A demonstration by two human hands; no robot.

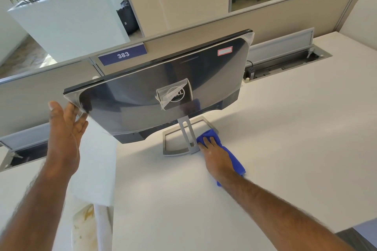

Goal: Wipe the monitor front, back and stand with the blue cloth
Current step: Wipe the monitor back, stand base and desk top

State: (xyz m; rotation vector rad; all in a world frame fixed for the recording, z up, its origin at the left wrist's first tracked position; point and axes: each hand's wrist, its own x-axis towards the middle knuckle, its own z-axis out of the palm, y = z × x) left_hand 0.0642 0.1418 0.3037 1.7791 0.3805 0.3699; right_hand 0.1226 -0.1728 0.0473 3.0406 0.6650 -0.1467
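Observation:
The monitor [142, 91] stands on the white desk with its glossy dark back toward me, plastic film still on its corners and over the logo. Its silver stand [186, 134] rises from a flat rectangular base [175, 142]. My right hand [214, 153] presses the blue cloth [232, 157] flat against the right edge of that base, beside the stand's neck. My left hand [65, 124] is spread open against the monitor's left edge, fingers touching the film-covered corner. The screen side faces away and is hidden.
A beige partition with a purple "383" label [122, 55] runs behind the monitor. An open cable tray [285, 63] lies at the back right, another at the left [26, 153]. A white planter [67, 16] stands beyond. White wrapping sheet [95, 169] lies near my left arm.

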